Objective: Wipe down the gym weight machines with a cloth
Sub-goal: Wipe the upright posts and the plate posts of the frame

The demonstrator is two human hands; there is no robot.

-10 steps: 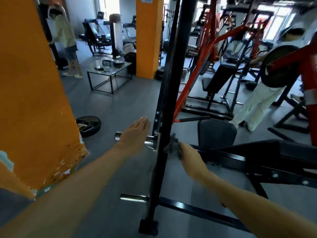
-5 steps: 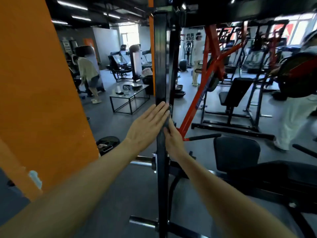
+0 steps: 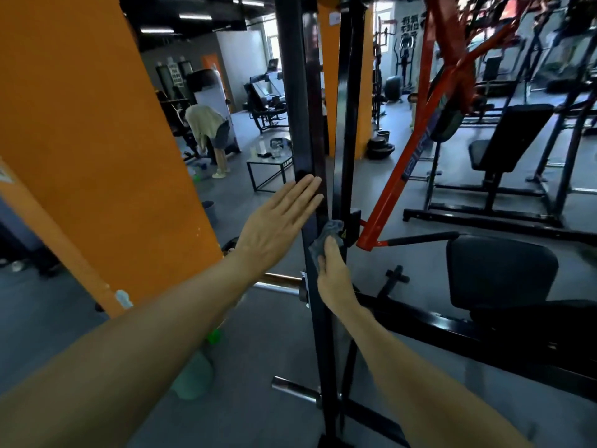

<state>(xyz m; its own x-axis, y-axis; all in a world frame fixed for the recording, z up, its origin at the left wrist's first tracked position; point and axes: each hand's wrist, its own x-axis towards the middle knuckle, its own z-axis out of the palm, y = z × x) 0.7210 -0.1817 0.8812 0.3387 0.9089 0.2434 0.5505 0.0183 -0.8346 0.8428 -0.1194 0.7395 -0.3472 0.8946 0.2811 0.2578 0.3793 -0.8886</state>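
Observation:
A black upright post (image 3: 303,101) of a weight machine stands right in front of me. My left hand (image 3: 277,218) lies flat against its left face, fingers straight and together. My right hand (image 3: 332,273) grips a grey cloth (image 3: 324,236) and presses it onto the post's right side, just below my left fingertips. Chrome weight pegs (image 3: 277,284) stick out to the left of the post, one at wrist height and one near the floor. The machine's black seat pad (image 3: 500,270) sits to the right.
An orange pillar (image 3: 97,150) fills the left. A red-framed machine (image 3: 420,130) and a black bench (image 3: 504,140) stand at the right. A person bends over at the back left beside a small glass table (image 3: 271,160). A green bottle (image 3: 193,375) lies on the floor.
Both hands have moved up from the lower pegs and frame to the upright post. The right hand with the cloth now wipes the post's right side; my view has tilted upward.

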